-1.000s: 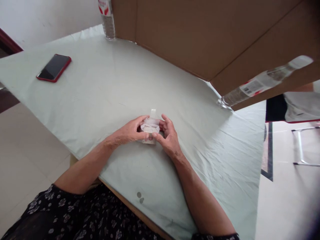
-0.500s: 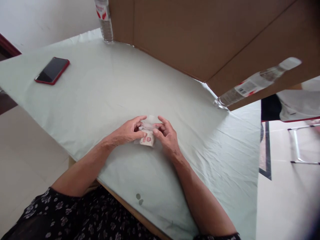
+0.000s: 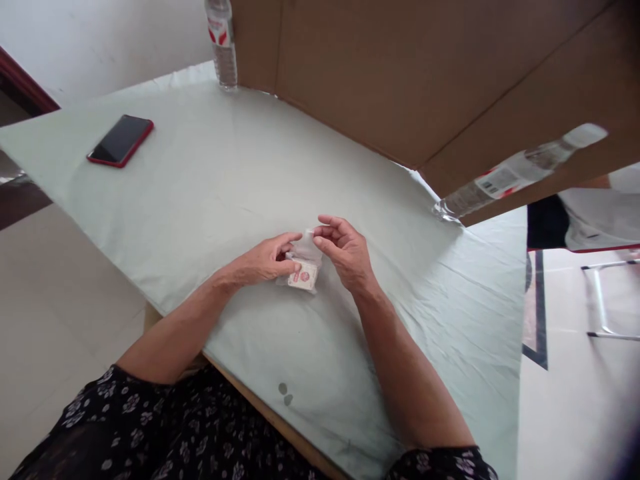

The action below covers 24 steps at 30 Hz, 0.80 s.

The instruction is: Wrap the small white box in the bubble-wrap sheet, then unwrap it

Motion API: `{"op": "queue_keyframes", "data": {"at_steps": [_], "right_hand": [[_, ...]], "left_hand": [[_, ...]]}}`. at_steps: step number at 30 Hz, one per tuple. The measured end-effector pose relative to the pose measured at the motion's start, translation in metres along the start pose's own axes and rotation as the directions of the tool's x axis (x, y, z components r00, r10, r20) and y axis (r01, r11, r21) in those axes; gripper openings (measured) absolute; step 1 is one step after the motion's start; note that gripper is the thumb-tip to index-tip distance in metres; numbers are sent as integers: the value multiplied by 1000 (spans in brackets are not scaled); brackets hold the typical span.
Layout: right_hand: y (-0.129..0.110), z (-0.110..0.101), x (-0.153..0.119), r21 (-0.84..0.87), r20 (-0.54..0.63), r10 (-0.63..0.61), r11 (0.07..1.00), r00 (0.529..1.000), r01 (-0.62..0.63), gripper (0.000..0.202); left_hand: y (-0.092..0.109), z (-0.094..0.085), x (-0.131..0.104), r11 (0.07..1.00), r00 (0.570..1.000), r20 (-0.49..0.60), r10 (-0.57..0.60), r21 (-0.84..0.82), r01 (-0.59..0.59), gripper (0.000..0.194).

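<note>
A small cream box with red print lies inside a clear plastic bag near the middle of the table. My left hand grips the bag and box from the left, its thumb on the printed face and the other fingers behind. The bag's upper part stands up past the box. At that upper edge, my right hand pinches the see-through plastic between thumb and fingers; the exact contact is partly hidden.
A pale green cloth covers the table. A phone in a red case lies at the left. Large brown cardboard stands at the back, beside an upright water bottle and a tilted bottle. A person's white clothing shows at the right.
My right hand has moved up and away from the box to the bag's top edge. The printed face shows more fully now. The whole view has shifted slightly.
</note>
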State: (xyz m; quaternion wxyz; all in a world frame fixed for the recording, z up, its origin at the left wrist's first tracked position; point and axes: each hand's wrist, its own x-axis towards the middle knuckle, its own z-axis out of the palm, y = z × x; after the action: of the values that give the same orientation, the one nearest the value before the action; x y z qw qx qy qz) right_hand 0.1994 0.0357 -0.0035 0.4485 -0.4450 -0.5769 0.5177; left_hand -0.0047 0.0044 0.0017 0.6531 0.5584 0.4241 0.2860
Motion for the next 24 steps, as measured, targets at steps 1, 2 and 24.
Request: {"op": "queue_keyframes", "data": {"at_steps": [1, 2, 24], "right_hand": [[0, -2, -1, -2, 21, 14, 1000, 1000, -14, 48], [0, -4, -1, -2, 41, 33, 999, 999, -33, 49], [-9, 14, -23, -220, -55, -221, 954, 974, 204, 15]], "left_hand": [[-1, 0, 0, 1000, 1000, 10, 10, 7, -10, 80], [-2, -1, 1, 1000, 1000, 22, 19, 14, -19, 77], [10, 4, -1, 972, 995, -88, 56, 230, -34, 38]]}}
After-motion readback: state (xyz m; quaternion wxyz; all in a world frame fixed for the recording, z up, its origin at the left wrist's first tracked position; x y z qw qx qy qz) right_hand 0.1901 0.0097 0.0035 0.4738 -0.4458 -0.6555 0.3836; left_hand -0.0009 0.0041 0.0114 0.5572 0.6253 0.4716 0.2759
